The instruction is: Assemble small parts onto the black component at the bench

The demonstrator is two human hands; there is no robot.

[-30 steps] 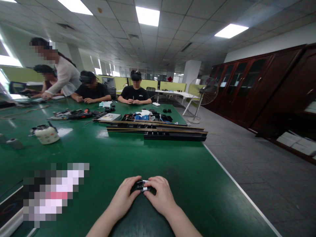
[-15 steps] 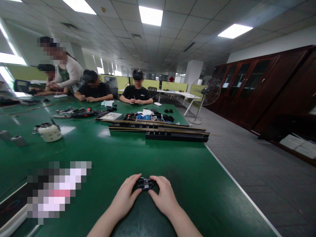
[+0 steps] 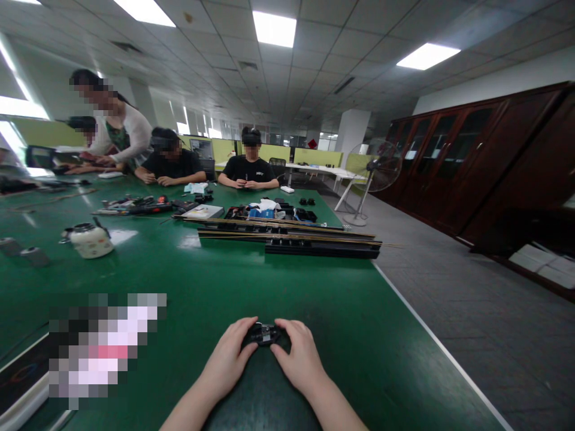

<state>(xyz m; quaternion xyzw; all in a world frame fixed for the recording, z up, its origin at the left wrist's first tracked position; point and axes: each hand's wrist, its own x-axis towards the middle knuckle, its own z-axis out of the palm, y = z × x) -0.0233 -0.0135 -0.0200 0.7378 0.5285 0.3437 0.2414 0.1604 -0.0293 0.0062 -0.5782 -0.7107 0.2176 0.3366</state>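
A small black device with silvery parts on its upper side lies low in the middle of the view, at the green table. My left hand grips its left end between thumb and fingers. Around the right end are the thumb and fingers of my right hand. The fingers hide both ends of the device, and its underside does not show.
Long black rails with thin brass-coloured rods lie across the table ahead. Behind them is a tray of parts. A white pot stands left, a blurred-out object nearer. Several people sit or stand beyond.
My hands and the black device have hardly moved. At the far left, the standing person's head and arms have shifted slightly.
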